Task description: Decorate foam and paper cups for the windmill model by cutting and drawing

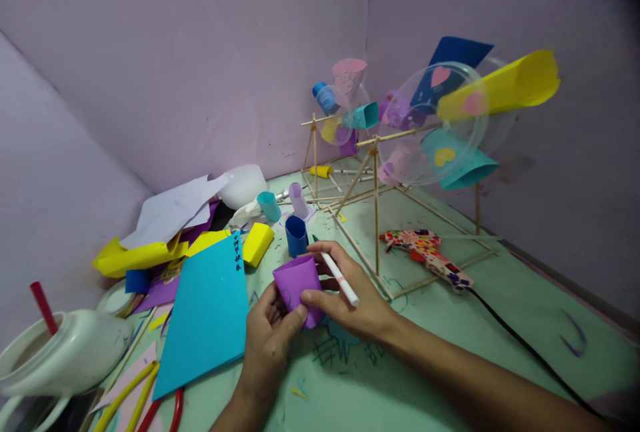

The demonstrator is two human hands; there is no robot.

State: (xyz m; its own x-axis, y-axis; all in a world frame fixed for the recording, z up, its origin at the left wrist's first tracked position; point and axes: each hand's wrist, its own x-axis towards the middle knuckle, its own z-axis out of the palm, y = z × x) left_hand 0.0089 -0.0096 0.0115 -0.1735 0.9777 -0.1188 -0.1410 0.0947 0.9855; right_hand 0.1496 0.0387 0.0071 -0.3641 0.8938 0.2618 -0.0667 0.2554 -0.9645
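Note:
A small purple paper cup (299,279) is held low in front of me, its open rim turned up. My left hand (273,335) grips its left side, with the thumb on the front. My right hand (357,299) presses a thumb against the cup's front right and also holds a white marker (341,279) between its fingers. The marker's dark green tip points away to the left. Just behind the cup stands a dark blue paper tube (297,237). A yellow paper tube (258,245) lies left of it, with teal (269,207) and lilac (299,201) tubes farther back.
Two stick frames carry wheels of clear discs (435,119) and coloured paper cups on the right. A patterned glue gun (427,255) with a black cord lies near the larger frame. At left are a blue sheet (205,312), heaped paper (170,212) and a white pot (75,352).

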